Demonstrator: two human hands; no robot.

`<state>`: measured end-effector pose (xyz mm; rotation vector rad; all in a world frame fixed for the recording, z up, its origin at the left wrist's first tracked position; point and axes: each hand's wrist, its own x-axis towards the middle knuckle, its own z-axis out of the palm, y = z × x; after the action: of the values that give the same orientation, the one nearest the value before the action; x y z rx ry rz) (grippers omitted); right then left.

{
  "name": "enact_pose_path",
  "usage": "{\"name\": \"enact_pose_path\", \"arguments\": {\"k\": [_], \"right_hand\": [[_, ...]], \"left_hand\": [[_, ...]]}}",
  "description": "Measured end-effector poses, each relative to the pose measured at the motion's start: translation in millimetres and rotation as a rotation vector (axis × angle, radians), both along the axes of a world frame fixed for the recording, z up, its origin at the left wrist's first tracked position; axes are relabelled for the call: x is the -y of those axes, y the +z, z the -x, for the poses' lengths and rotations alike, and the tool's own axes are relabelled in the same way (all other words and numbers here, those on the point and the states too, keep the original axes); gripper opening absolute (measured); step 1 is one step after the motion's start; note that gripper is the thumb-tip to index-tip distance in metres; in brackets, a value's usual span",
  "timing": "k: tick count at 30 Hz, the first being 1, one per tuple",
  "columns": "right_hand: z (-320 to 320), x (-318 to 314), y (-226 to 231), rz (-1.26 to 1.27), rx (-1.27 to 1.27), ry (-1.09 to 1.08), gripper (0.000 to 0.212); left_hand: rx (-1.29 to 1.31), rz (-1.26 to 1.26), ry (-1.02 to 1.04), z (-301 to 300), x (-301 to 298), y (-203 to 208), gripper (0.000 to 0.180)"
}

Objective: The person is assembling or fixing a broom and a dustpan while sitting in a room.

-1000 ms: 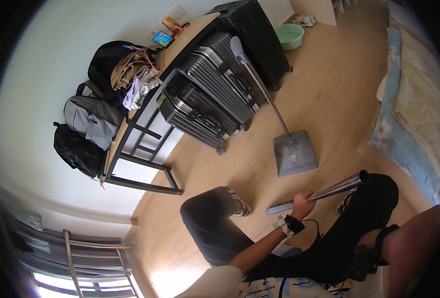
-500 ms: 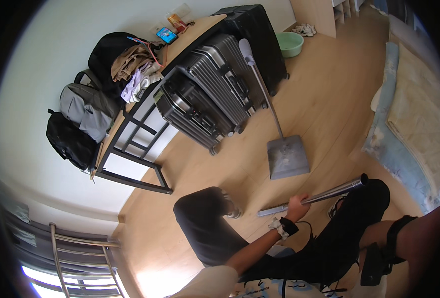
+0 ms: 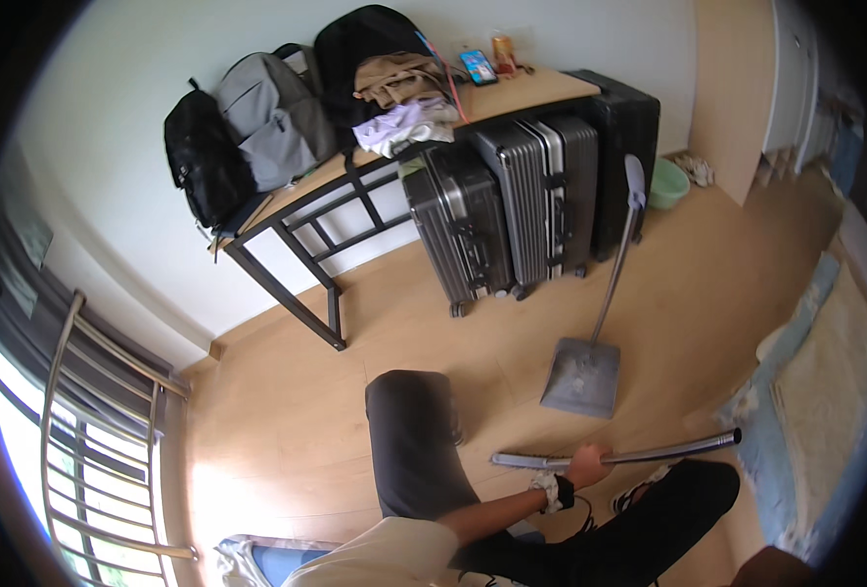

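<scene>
My left hand (image 3: 586, 466) is closed round a broom (image 3: 673, 451), where its silver tube handle meets the narrow grey head. The broom lies almost level, low over the wooden floor, with its head to the left and the dark handle end to the right. Just beyond it a grey long-handled dustpan (image 3: 582, 379) rests on the floor, its pole standing tilted toward the suitcases. Small bits of dirt show in the pan. Of my right arm only a dark, blurred part shows at the lower right edge; the right hand is out of view.
Dark suitcases (image 3: 536, 201) stand beside and under a wooden table (image 3: 536, 95) holding backpacks (image 3: 272, 117), clothes and a phone. A green basin (image 3: 667, 184) sits behind. On the right lies bedding (image 3: 830, 391); a metal rail (image 3: 111, 421) borders the window.
My view has swung left and up, so the table and window rail show more fully. The left hand still grips the broom, now held flatter. My right forearm has dropped mostly out of view.
</scene>
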<state>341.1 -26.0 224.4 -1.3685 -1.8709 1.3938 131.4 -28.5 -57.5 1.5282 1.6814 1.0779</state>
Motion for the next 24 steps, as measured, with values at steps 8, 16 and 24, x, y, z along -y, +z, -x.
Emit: {"name": "enact_pose_path", "arguments": {"k": [8,16,24], "right_hand": [[51.9,-23.0,3.9,-0.113,-0.132,0.078,0.037],[81.9,-33.1,2.9,-0.146,-0.222,0.143,0.038],[96.6,-35.8,-5.5,-0.149,-0.256,0.175,0.039]], "left_hand": [[0.050,0.041,-0.022,4.4,-0.1,6.2,0.019],[0.044,0.038,-0.001,1.6,-1.8,7.3,0.019],[0.008,0.068,-0.015,10.2,0.4,1.5,0.018]]}}
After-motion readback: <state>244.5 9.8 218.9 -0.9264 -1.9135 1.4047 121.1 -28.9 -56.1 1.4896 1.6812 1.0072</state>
